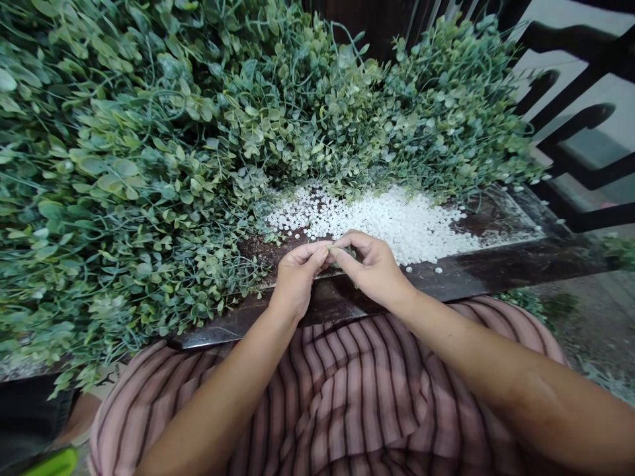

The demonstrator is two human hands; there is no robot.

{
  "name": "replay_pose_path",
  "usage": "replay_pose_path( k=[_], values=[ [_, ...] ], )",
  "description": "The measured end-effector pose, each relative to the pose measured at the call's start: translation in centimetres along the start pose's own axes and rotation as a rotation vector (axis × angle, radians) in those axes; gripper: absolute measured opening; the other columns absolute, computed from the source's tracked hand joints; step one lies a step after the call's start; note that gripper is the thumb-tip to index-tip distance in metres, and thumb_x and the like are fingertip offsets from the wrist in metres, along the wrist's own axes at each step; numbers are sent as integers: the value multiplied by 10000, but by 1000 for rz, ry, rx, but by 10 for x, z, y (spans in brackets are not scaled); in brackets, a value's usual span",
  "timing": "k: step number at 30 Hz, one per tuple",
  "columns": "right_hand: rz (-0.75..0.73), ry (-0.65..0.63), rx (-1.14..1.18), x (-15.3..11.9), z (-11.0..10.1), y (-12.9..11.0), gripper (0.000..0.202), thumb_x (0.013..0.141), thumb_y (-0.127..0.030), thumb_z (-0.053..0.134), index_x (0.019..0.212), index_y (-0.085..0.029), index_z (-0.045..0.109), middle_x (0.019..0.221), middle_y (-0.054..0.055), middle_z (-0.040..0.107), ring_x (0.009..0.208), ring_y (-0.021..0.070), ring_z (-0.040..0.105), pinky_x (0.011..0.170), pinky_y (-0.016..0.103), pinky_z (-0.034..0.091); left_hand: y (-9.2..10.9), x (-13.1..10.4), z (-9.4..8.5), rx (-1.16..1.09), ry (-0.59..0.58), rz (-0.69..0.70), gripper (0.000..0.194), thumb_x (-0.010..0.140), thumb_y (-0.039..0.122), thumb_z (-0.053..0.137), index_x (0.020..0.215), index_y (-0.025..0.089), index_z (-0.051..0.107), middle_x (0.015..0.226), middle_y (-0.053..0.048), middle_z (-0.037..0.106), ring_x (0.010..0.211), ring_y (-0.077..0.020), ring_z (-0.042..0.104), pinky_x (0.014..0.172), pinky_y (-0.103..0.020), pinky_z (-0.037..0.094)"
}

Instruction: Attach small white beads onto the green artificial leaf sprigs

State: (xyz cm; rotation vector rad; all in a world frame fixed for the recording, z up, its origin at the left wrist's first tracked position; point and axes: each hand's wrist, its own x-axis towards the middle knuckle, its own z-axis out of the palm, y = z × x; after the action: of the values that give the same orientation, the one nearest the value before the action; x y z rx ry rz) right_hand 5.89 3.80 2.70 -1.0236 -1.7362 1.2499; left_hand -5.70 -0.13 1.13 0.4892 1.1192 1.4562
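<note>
My left hand (297,274) and my right hand (372,268) meet fingertip to fingertip above the front edge of a dark wooden surface (446,277). Both are pinched closed around something small, with a bit of green showing between them; most of it is hidden by the fingers. Right behind my hands lies a spread of small white pieces (397,221). Leafy green artificial sprigs (163,152) are heaped to the left and behind, and overlap the edge of the white pieces.
Dark slatted furniture (570,132) stands at the right. My lap in striped pink cloth (367,390) is close below the wooden edge. More greenery (526,304) lies on the floor at the right. A bright green object (52,463) shows at the bottom left.
</note>
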Motion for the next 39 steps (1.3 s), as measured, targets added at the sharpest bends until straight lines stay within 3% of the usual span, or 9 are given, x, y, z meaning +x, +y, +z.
replay_pose_path(
  k=[5, 11, 26, 33, 36, 39],
  values=[
    [130, -69, 165, 5, -7, -4, 116, 697, -253, 585, 639, -152, 586, 630, 4, 607, 633, 108, 536, 659, 250, 418, 10, 1, -3, 106, -53, 21, 173, 574, 268, 740, 696, 150, 704, 603, 0, 650, 586, -70, 542, 610, -200, 411],
    [197, -64, 261, 4, -5, -2, 133, 677, -277, 618, 636, -155, 588, 630, 2, 600, 628, 105, 529, 656, 255, 415, 10, 2, -3, 130, -43, 32, 156, 569, 250, 739, 676, 146, 694, 583, 2, 636, 567, -68, 531, 584, -198, 397],
    [106, -70, 140, 2, -3, -1, 124, 709, -243, 567, 633, -144, 566, 624, 5, 573, 630, 109, 506, 660, 260, 399, -1, -2, 1, 33, 45, 57, 142, 543, 239, 748, 639, 153, 689, 564, 17, 626, 572, -66, 533, 637, -212, 429],
    [110, -47, 73, 1, -1, 0, 122, 706, -243, 562, 623, -154, 554, 629, 0, 570, 648, 116, 519, 664, 261, 402, 0, -5, 3, 151, 76, 107, 99, 593, 218, 720, 662, 154, 688, 608, 7, 650, 606, -87, 562, 690, -247, 452],
    [127, -50, 129, 4, -5, -3, 132, 702, -262, 588, 628, -157, 555, 624, -5, 566, 640, 113, 518, 663, 264, 412, 1, -5, 5, 208, 57, 162, 125, 630, 246, 695, 717, 156, 687, 682, -6, 667, 632, -93, 570, 684, -248, 455],
    [155, -18, 331, 9, -13, -7, 155, 685, -302, 632, 653, -173, 553, 638, -14, 570, 650, 113, 543, 698, 279, 440, 0, -5, 5, 234, 98, 192, 197, 636, 277, 694, 797, 168, 664, 743, -1, 660, 640, -83, 561, 633, -219, 439]
  ],
)
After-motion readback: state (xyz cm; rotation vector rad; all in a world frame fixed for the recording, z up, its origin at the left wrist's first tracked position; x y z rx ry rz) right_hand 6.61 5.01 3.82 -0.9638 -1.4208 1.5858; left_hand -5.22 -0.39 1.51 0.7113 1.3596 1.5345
